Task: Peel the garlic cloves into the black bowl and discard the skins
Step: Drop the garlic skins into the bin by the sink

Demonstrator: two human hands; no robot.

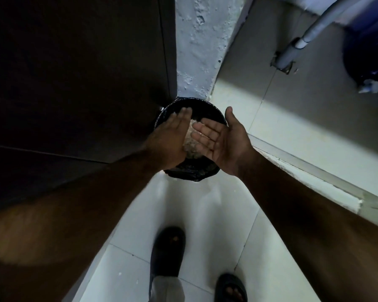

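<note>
You are standing over the bin (191,171), a round container lined with a black bag on the pale tiled floor (205,214), tucked against the corner where the dark cabinet side meets the flaking wall. Your left hand (170,140) is hovering above the bin with its fingers straight and together, holding nothing. Your right hand (220,141) is hovering just beside it over the bin, palm up and fingers spread, also holding nothing. The garlic skins (191,147) are showing as a pale heap inside the bin, below the gap between your hands. The black bowl is not in view. Light flakes are likely clinging to your palms, so brushing them off carelessly could scatter them past the bin's rim onto the floor near your sandals (168,251).
</note>
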